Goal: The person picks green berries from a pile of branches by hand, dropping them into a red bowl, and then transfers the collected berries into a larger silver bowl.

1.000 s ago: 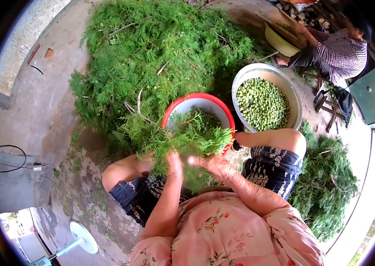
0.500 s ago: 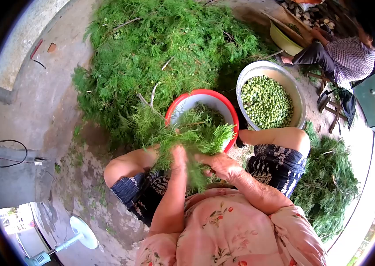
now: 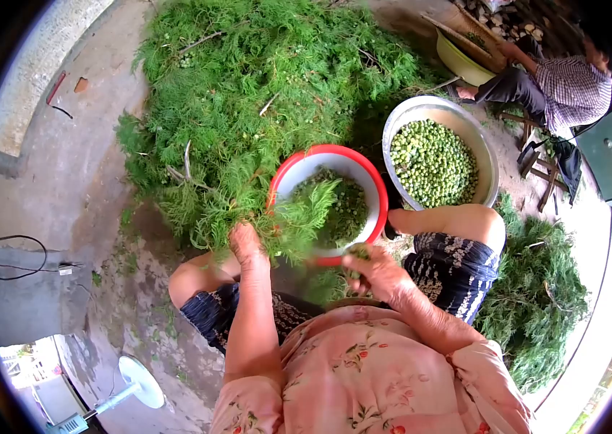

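Note:
My left hand (image 3: 248, 244) is closed round the stem end of a feathery green evergreen branch (image 3: 306, 217), whose leafy tip reaches over a red-rimmed basin (image 3: 304, 160). Dark green sprigs and small pieces (image 3: 346, 210) lie inside that basin. At its near right side, my right hand (image 3: 380, 275) has its fingers curled in; a bit of green shows at the fingertips, too small to name. To the right of the basin, a wide metal basin (image 3: 493, 177) holds many small round green cones (image 3: 432, 163).
A large heap of cut evergreen branches (image 3: 262, 79) spreads in front, with another pile (image 3: 537, 304) at my right. Another person (image 3: 574, 90) sits at upper right by a yellow-green basin (image 3: 458, 64) and a woven tray (image 3: 465, 40). A fan (image 3: 139, 381) stands lower left.
My hands have moved apart. The left hand went left with the branch, uncovering more of the red-rimmed basin; the right hand shifted slightly right, away from the foliage.

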The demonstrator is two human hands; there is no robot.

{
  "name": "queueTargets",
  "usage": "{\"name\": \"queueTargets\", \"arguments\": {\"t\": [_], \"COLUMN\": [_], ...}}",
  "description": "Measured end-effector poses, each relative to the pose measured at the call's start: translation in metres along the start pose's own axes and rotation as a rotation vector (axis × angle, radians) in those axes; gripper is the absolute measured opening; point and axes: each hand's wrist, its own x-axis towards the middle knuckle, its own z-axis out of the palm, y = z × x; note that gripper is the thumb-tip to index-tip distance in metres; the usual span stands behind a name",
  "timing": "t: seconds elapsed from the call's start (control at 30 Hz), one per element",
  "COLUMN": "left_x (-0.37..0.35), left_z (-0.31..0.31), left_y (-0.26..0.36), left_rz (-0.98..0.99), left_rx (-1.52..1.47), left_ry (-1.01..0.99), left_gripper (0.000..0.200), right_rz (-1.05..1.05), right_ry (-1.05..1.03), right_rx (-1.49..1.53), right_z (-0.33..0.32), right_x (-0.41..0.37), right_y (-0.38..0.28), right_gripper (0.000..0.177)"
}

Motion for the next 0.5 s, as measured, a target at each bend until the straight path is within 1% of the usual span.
{"name": "queueTargets", "arguments": {"t": [0.03, 0.07, 0.1, 0.17, 0.2, 0.3, 0.33, 0.43, 0.47, 0.5], "left_x": [0.009, 0.013, 0.003, -0.026, -0.005, -0.036, -0.048, -0.052, -0.055, -0.058], "left_z": [-0.002, -0.003, 0.006, 0.028, 0.004, 0.032, 0.042, 0.048, 0.048, 0.05], "left_y": [0.006, 0.01, 0.015, 0.027, 0.014, 0.03, 0.036, 0.035, 0.035, 0.038], "left_rz": [-0.034, -0.071, -0.044, 0.007, 0.089, -0.012, -0.015, -0.022, -0.059, -0.1], "left_rx": [-0.007, -0.014, 0.025, 0.092, 0.272, 0.059, 0.079, -0.011, 0.015, 0.017], "left_ry": [0.018, 0.034, 0.044, 0.068, -0.002, 0.078, 0.084, 0.081, 0.038, 0.044], "left_gripper": [0.027, 0.028, 0.028, 0.028, 0.027, 0.046, 0.048, 0.05, 0.053, 0.053], "right_rz": [-0.028, -0.034, -0.099, -0.263, -0.385, -0.535, -0.501, -0.664, -0.945, -0.909], "right_ry": [0.055, 0.118, 0.127, 0.187, 0.238, 0.384, 0.336, 0.448, 0.563, 0.572], "right_rx": [-0.024, 0.184, 0.229, -0.074, -0.309, -0.647, -0.456, -0.69, -0.795, -0.673], "right_z": [-0.006, -0.009, -0.012, -0.026, -0.031, -0.043, -0.048, -0.063, -0.064, -0.059], "right_x": [0.012, 0.025, 0.035, 0.063, 0.076, 0.101, 0.117, 0.131, 0.134, 0.126], "right_y": [0.004, 0.006, 0.003, 0.01, 0.011, 0.017, 0.024, 0.028, 0.031, 0.029], "right_gripper": [0.03, 0.037, 0.042, 0.049, 0.054, 0.055, 0.042, 0.03, 0.021, 0.02]}}
